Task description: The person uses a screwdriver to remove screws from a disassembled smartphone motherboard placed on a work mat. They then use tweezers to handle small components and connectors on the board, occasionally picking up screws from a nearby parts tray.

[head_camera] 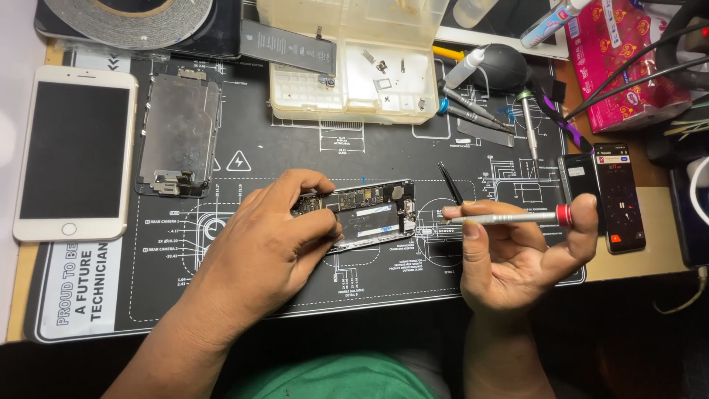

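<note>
My left hand [277,233] grips an opened phone body [369,214] with its circuit board showing, holding it tilted on the black work mat [281,155]. My right hand [517,247] holds a slim silver screwdriver with a red cap [517,217] lying sideways across the fingers, its tip pointing left toward the phone's right end. Black tweezers [450,185] lie on the mat just above the screwdriver tip.
A white phone screen [74,151] and a metal backing plate [179,133] lie at left. A clear parts box [354,81] and a flat battery [288,46] sit at the top. Several tools [480,111], a dust blower [502,68], a dark phone [619,196] and a pink packet [628,52] are at right.
</note>
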